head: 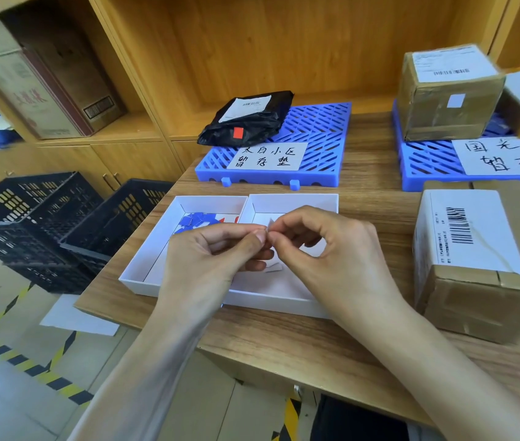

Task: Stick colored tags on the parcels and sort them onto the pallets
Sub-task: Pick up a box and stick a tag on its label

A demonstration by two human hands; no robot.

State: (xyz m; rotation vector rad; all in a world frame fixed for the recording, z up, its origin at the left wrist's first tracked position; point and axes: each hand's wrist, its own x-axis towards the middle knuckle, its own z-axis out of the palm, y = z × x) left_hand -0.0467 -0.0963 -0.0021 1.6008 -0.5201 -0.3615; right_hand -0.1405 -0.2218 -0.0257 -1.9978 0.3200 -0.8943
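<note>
While both hands meet above two white trays, the left hand (207, 249) and the right hand (322, 246) pinch a small pale tag (270, 223) between curled thumbs and forefingers, the fingertips touching each other. The other fingers of each hand curl loosely inward. The tag is held over the right tray (293, 200), which has a few pale scraps on its floor. The left tray (211, 202), touching it side by side, holds a heap of blue tags (196, 221) with a red tag or two at its edge. Both trays sit on a wooden table (284, 338).

Behind the trays lies a blue pallet (322, 135) with a handwritten paper sign; a black bagged parcel (247, 120) bearing a red tag (238, 133) rests on its left rear corner. To the right, a second blue pallet (427, 157) with its own sign carries a brown taped box (443, 100) with a pale tag on its front. Near the right hand, a larger cardboard box (487, 259) with a barcode label stands on the table. Black crates (45, 224) sit on the floor at left.
</note>
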